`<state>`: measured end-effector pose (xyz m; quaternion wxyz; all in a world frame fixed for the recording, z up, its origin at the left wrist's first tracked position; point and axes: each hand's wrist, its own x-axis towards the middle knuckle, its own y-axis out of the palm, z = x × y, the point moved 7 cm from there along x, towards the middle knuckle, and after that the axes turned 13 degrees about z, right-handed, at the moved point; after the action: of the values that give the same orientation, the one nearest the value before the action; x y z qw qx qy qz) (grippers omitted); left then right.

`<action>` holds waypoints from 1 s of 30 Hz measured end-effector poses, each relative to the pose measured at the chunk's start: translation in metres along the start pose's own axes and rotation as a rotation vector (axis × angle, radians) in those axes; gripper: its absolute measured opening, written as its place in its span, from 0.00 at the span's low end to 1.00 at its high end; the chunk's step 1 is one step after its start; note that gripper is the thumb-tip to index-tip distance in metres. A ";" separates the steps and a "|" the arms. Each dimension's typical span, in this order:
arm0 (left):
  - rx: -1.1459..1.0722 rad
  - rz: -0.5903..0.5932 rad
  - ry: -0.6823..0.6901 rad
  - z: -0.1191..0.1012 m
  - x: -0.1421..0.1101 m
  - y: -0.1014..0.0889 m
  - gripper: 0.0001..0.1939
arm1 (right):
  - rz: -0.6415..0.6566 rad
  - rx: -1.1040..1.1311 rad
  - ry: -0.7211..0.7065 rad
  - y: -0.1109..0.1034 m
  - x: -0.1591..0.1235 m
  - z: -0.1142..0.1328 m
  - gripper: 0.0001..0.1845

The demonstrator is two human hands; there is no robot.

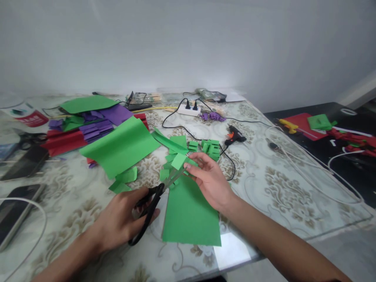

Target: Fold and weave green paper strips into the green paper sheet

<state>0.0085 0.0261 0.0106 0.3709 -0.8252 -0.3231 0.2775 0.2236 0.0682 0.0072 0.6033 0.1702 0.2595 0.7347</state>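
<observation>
My left hand [125, 215] is wrapped round the black handles of a pair of scissors [158, 192]. The blades point up and to the right, at a small piece of green paper [178, 161]. My right hand [208, 178] pinches that piece between thumb and fingers; its far edge is partly hidden. Below both hands lies a large green sheet [190, 215]. More cut green pieces [211, 148] are scattered just beyond my right hand. To the left, a curled green sheet [123, 145] rests near two small green scraps [125, 178].
A glue gun [235, 135] and a white power strip [189, 109] with cables stand at the back. Purple and red paper [96, 129] is heaped at the left, near a second pair of scissors [29, 137] and a phone [19, 211]. A black table [346, 172] adjoins on the right.
</observation>
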 end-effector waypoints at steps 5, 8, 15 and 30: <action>0.014 -0.009 0.010 -0.001 0.001 0.003 0.16 | -0.001 -0.075 0.008 0.003 -0.003 -0.006 0.21; 0.020 -0.024 0.002 -0.001 0.002 0.003 0.16 | 0.013 -0.088 0.017 0.003 -0.003 -0.010 0.20; -0.013 -0.020 0.016 -0.003 0.002 0.003 0.16 | 0.061 -0.086 0.010 0.006 -0.003 -0.013 0.19; -0.065 0.024 0.034 -0.005 0.001 0.005 0.16 | 0.095 -0.144 -0.009 0.009 -0.005 -0.009 0.18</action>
<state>0.0146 0.0223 0.0091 0.3460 -0.8453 -0.3158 0.2569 0.2127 0.0602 0.0059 0.5795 0.1417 0.1949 0.7785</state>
